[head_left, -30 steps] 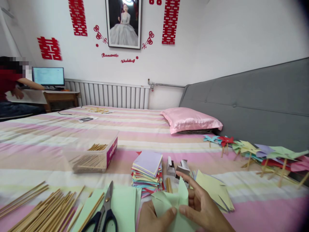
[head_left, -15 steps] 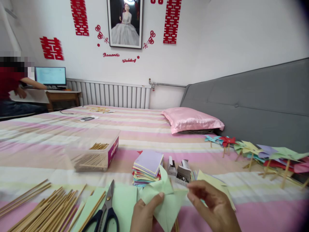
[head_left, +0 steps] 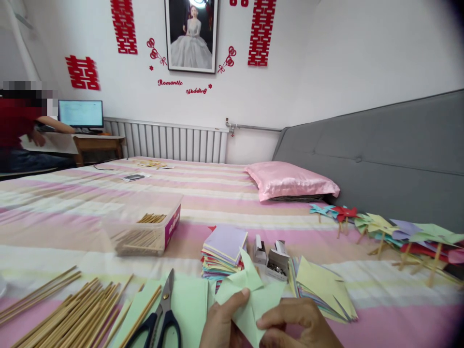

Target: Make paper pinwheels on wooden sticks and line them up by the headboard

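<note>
A pale green paper pinwheel point(head_left: 250, 285) is held up at the bottom centre, its blades partly folded inward. My left hand point(head_left: 226, 314) grips it, the thumb pressed near its middle and the other fingers behind. At its lower right side my right hand point(head_left: 299, 321) pinches a blade between thumb and fingers. Just behind stands a stack of coloured paper squares point(head_left: 224, 241). To the right lies a pile of cut paper squares point(head_left: 322, 285), yellow on top. Small open boxes point(head_left: 277, 266) hold shiny metal pieces. Dark-handled scissors point(head_left: 165, 304) rest on green paper point(head_left: 192, 304).
Loose wooden sticks point(head_left: 76, 314) lie at the lower left, with a clear plastic box point(head_left: 145, 237) of sticks behind them. Finished pinwheels point(head_left: 384, 229) line the right side by the grey headboard point(head_left: 380, 140). A pink pillow point(head_left: 293, 181) lies farther back. A person point(head_left: 21, 125) sits at a desk.
My right hand has moved down and left from the pinwheel's right corner to its lower right blade. The left hand keeps its hold. The view has shifted slightly.
</note>
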A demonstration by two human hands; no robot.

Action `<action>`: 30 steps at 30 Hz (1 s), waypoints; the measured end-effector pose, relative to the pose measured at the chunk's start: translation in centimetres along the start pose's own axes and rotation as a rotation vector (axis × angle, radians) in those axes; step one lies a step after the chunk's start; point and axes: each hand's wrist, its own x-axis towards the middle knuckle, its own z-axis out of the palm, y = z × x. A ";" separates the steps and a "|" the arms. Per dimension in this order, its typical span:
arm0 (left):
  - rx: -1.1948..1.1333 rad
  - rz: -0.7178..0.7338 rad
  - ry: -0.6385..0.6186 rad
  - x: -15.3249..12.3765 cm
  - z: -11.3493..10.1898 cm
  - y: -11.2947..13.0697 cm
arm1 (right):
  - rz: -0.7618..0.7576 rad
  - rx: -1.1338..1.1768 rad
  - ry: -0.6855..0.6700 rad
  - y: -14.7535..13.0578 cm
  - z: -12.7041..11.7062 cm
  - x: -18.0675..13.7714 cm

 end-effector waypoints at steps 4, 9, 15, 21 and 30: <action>0.086 0.093 -0.012 0.4 -0.5 -0.6 | 0.019 0.032 0.055 -0.1 0.0 0.2; 0.190 0.219 -0.020 1.3 -1.3 -1.2 | 0.116 0.191 0.025 0.3 0.4 0.4; 0.295 0.298 -0.051 0.9 -1.1 -1.2 | 0.173 0.266 0.057 0.8 0.6 0.6; 0.323 0.331 -0.014 1.2 -1.2 -1.5 | 0.159 0.181 0.112 1.0 0.6 0.4; 0.383 0.390 -0.040 1.5 -1.3 -1.9 | 0.172 0.152 0.172 1.3 0.8 0.4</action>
